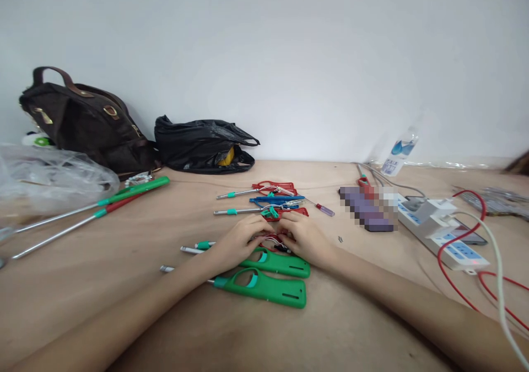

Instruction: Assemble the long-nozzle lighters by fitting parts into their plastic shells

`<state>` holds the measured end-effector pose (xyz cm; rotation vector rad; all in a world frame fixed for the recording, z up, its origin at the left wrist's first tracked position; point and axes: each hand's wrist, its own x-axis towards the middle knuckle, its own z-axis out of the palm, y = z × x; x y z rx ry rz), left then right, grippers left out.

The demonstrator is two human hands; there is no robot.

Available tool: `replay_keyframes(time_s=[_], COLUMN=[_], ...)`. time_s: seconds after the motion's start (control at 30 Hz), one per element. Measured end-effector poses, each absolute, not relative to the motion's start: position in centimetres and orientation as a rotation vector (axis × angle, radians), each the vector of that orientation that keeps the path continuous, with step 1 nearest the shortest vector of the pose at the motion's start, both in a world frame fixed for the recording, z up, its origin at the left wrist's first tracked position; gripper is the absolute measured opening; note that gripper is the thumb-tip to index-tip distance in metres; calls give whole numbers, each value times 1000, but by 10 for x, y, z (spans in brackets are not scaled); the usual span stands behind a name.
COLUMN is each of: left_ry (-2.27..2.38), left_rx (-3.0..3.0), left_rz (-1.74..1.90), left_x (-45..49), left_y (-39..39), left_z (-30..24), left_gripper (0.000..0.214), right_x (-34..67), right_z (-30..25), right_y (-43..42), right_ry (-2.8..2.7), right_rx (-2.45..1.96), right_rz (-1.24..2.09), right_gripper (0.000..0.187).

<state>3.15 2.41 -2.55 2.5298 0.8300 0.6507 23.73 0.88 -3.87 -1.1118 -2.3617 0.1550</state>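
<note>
My left hand (pixel 237 240) and my right hand (pixel 305 238) meet at the middle of the table, fingers curled together on a small red part (pixel 273 241) with thin wires. Just below my hands lie two green long-nosed lighters (pixel 264 286), one (pixel 276 262) partly under my left hand. Beyond my hands lie opened lighter shells in red (pixel 275 187) and blue (pixel 276 199) with metal tubes, and a small screwdriver (pixel 323 209) with a red and purple handle.
A brown handbag (pixel 82 121) and a black plastic bag (pixel 202 143) stand at the back left. Two long lighters, green and red (pixel 99 204), lie by a clear plastic bag (pixel 45 176). At right: white power strips (pixel 444 226), red and white cables (pixel 458 281), a water bottle (pixel 399 152).
</note>
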Motion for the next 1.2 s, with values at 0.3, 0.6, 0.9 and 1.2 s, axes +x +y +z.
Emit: replay_keyframes(time_s=[0.3, 0.6, 0.9, 1.2], left_ry=[784, 867, 925, 969], left_rx=[2678, 2900, 2797, 2664], left_rz=[644, 520, 452, 446], left_x=[30, 31, 31, 33], left_y=[24, 20, 21, 21], left_z=[-25, -21, -22, -21], left_gripper=[21, 24, 19, 15], right_x=[237, 236, 234, 229], right_z=[-42, -43, -44, -35], right_y=[11, 9, 8, 10], right_ry=[-2347, -2379, -2382, -2248], right_rx=[-1117, -1163, -1195, -1368], right_rz=[164, 12, -37, 278], right_gripper=[13, 10, 11, 15])
